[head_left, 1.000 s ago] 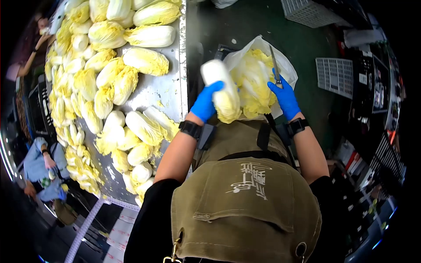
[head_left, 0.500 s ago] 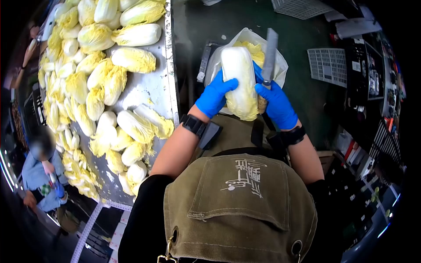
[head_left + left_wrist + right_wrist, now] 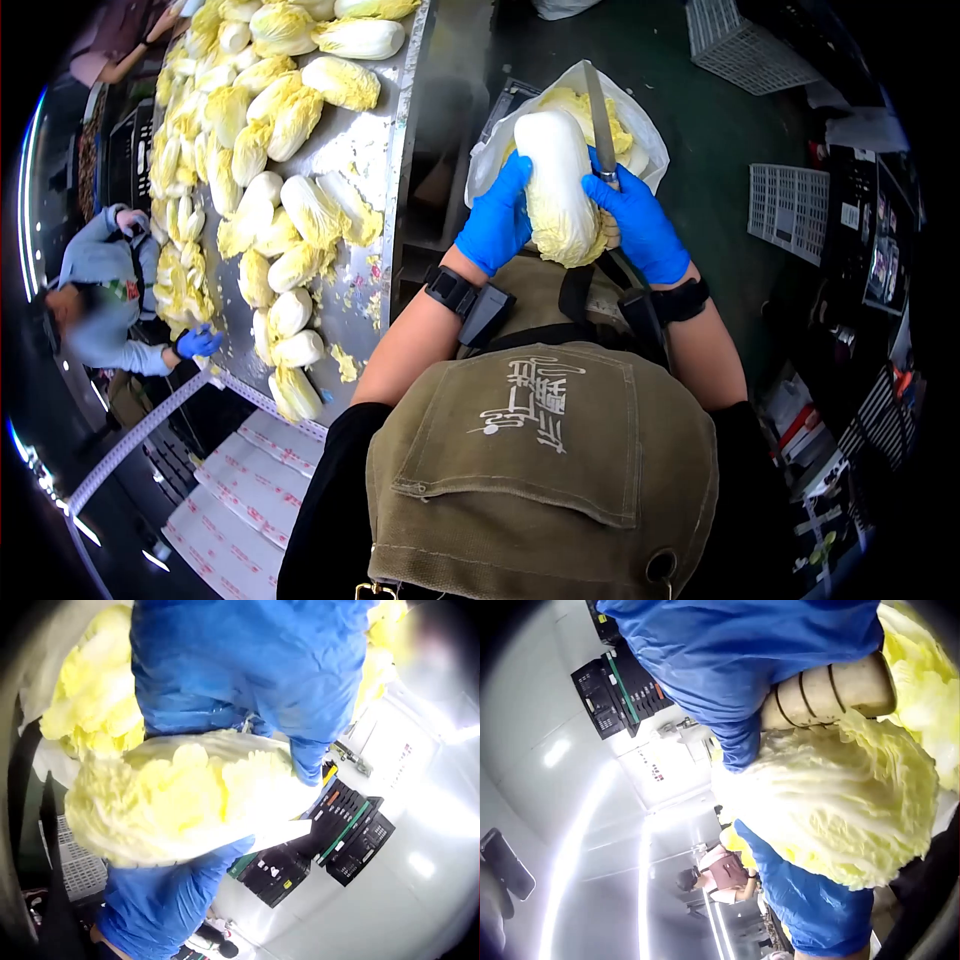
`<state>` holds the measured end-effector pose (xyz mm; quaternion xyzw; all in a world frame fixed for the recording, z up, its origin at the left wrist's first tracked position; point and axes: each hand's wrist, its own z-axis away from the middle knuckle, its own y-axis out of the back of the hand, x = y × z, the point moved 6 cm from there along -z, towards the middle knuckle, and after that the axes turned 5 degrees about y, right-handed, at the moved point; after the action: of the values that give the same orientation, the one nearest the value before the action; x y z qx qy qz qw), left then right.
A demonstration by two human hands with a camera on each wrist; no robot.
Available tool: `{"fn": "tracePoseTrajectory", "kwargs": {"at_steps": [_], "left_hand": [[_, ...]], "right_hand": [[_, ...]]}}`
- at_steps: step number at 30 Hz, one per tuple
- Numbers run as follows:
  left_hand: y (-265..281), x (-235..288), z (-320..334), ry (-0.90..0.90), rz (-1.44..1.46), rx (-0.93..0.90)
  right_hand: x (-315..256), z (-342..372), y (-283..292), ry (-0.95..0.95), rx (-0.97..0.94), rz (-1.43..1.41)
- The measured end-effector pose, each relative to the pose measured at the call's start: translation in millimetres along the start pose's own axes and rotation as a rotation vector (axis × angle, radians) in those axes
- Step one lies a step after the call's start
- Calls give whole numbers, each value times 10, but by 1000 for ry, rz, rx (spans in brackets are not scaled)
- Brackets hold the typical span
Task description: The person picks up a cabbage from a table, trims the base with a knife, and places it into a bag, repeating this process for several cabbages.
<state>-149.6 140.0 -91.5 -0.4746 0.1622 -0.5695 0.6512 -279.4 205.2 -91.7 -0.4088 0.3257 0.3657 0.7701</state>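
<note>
A napa cabbage [image 3: 562,190], white at its stem end and pale yellow at the leaf tips, is held up over a white plastic bag [image 3: 652,150] lined with loose yellow leaves [image 3: 625,128]. My blue-gloved left hand [image 3: 497,222] grips the cabbage's left side, thumb along it. On the opposite side, my gloved right hand [image 3: 642,228] holds a long knife [image 3: 600,120], blade pointing away from me. The knife's pale ringed handle [image 3: 829,694] lies against the cabbage in the right wrist view. The right thumb also touches the cabbage.
A metal table [image 3: 365,140] stands at left, piled with napa cabbages [image 3: 290,125]. Across it, another person in a light blue top [image 3: 105,260] wears a blue glove. White crates [image 3: 790,212] stand on the green floor at right, and printed boxes [image 3: 240,490] lie below the table end.
My left hand has brought the cabbage rightward from beside the bag to in front of me, and my right hand with the knife has met its right side. The view has shifted slightly.
</note>
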Motion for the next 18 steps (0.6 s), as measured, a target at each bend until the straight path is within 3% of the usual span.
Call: {"fn": "tracePoseTrajectory", "kwargs": {"at_steps": [2,4,8,10,18], "left_hand": [[-55,2,71,-145,-155,8],[-63,-13,90,-150,-154,37],[-79,3,-3,-195,-208,91],[-134,36,-44,-204,-301,89],[70,119,-147,-50,-370,40]], "right_hand": [[106,16,57,75,-20,19],[-9,41,-10,223,-33,59],[-35,29,-144,175,-141,222],[13,-70,-52,243,-130,237],[-117,-47,158,174,-50,89]]}}
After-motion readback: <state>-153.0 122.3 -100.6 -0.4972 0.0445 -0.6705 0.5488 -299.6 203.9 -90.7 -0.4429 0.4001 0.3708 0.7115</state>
